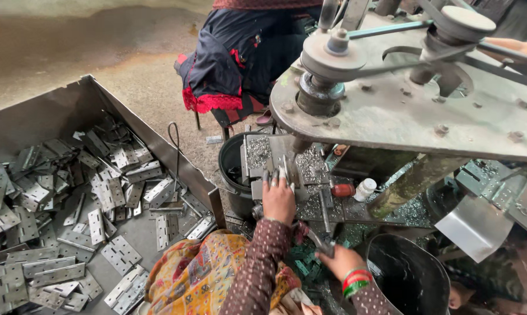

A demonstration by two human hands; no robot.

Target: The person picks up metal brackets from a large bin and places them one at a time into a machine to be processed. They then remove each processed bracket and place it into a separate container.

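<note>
with left hand (278, 200) pressed flat on a hinge (282, 169) at the drill bed (310, 166), fingers together, work judged mid-cycle: piece seated under the spindle (319, 93), drilling step in hand. right hand (340, 261) low, closed round a lever (319, 242). next move judged to call for steady hold-down, fingers clear of the bit. left forearm extended, wrist straight; right wrist bent inward. more hinges heaped in tray (158, 140) at left

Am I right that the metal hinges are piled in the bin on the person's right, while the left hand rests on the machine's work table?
Not quite: the head view shows the hinges piled in the bin on the person's left. The left hand does rest on the machine's work table.
</note>
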